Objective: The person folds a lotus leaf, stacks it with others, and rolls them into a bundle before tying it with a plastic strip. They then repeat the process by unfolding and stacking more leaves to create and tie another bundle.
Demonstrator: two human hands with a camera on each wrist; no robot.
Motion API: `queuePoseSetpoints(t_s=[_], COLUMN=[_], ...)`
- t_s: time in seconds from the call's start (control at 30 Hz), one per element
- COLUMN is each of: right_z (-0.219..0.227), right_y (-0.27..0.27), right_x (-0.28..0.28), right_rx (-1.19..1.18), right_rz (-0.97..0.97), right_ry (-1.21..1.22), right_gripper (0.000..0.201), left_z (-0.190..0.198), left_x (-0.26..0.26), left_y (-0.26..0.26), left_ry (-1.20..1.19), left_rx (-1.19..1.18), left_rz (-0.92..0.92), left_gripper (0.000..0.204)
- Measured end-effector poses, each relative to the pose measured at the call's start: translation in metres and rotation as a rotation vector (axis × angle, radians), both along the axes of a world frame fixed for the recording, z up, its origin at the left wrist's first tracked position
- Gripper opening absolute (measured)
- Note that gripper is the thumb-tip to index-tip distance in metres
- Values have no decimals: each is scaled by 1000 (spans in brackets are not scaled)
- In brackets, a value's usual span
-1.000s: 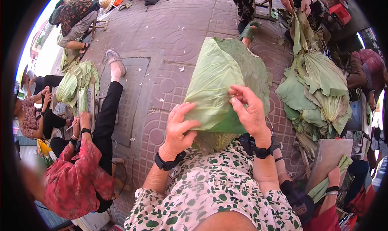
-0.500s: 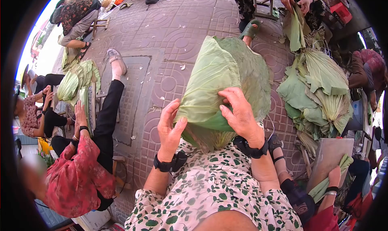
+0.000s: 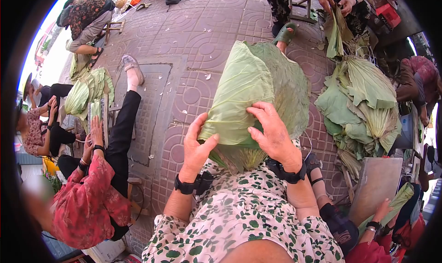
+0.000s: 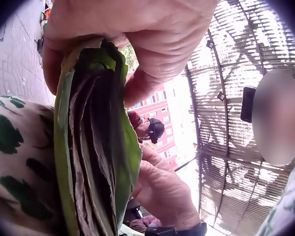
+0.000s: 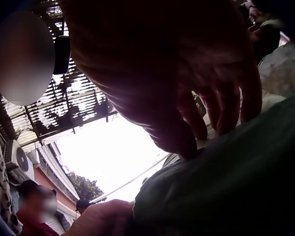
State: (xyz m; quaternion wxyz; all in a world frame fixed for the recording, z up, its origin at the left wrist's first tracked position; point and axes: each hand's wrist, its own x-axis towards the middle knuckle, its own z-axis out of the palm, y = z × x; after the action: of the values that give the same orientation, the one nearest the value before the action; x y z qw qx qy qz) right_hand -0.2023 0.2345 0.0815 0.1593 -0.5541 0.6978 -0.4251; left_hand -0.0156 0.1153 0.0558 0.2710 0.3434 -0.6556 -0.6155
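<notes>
A folded stack of large green lotus leaves (image 3: 239,92) lies across the wearer's lap. My left hand (image 3: 195,143) grips its left end, thumb on the near side and fingers round the far side. In the left wrist view that hand pinches the leaf bundle (image 4: 96,142), whose end shows many thin layers, brownish inside a green outer leaf. My right hand (image 3: 276,136) rests its fingertips on the top leaf, thumb and index finger apart. The right wrist view is dark, with bent fingers (image 5: 226,105) touching the leaf surface (image 5: 226,182).
More leaves (image 3: 359,106) are heaped at the right, beside a tilted board (image 3: 375,189). At the left, a person in a red top (image 3: 87,203) sits near another leaf pile (image 3: 90,95). Paved ground (image 3: 193,46) stretches ahead; a green shoe (image 3: 286,34) shows beyond the leaves.
Both hands have shifted left and slightly down the leaf; the left moved round the folded end. The right moved from the top leaf's right side toward its middle. Little differs since half a second ago.
</notes>
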Motion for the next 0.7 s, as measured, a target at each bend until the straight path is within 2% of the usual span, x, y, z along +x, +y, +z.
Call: queuePoseSetpoints(t_s=[0.03,0.1,0.23,0.3,0.33,0.4,0.6,0.7], right_z=[0,0,0,-1,-1,1,1,1], right_y=[0,-1,-3,-4,-4,-4,-6,-6], right_x=[0,1,2,3,4,4,5,6], right_rx=[0,2,13,0,2,-3,-2,3], right_rz=[1,-9,-23,-40,-42,-49,-67,-80], right_ry=[0,1,0,0,1,-5,-15,-17], right_gripper=[43,42,42,41,41,40,38,37], left_z=[2,3,-4,-6,-4,7,19,10], left_x=[0,-2,-8,-12,-13,-16,-21,-24], left_y=[-2,-8,-18,-16,-16,-15,-11,-10], left_ry=[0,140,114,38,38,-149,-135,-171], left_rx=[0,228,257,27,29,-549,-759,-758], left_rz=[1,4,-33,-78,-81,-81,-123,-131], left_gripper=[61,58,59,60,60,61,60,61])
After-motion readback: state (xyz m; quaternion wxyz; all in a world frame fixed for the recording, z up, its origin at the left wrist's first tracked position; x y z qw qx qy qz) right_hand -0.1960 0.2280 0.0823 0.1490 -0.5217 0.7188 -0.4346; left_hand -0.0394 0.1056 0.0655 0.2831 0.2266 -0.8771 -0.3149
